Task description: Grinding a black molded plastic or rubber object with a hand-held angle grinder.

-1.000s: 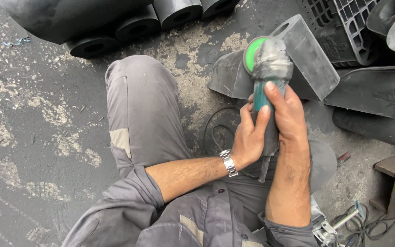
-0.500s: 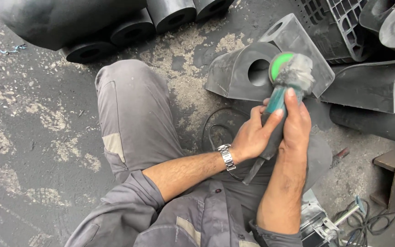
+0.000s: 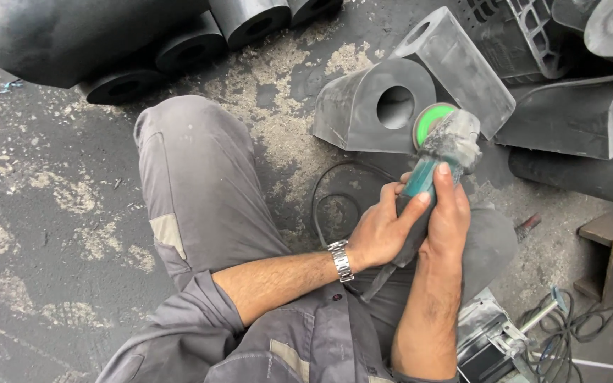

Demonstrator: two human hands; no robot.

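Observation:
I hold a dusty teal angle grinder (image 3: 440, 152) with both hands over my lap. My left hand (image 3: 381, 230), with a metal wristwatch, grips the lower body of the tool. My right hand (image 3: 450, 213) wraps the body just above it, thumb along the teal housing. The grinder's green disc (image 3: 428, 120) sits against the face of a grey wedge-shaped block with a round hole (image 3: 363, 106) on the floor in front of me. The grinder's black cord (image 3: 328, 191) loops on the ground between my knees.
Black cylindrical parts (image 3: 179, 50) lie at the top left. More grey blocks (image 3: 569, 120) and a plastic crate (image 3: 512, 28) crowd the top right. A wooden block (image 3: 608, 248) and a tool with tangled cables (image 3: 526, 333) sit at the lower right. The floor is dusty.
The grinder and both hands have shifted right and slightly down across the grey block's face; the view has moved so the block's hole now shows fully.

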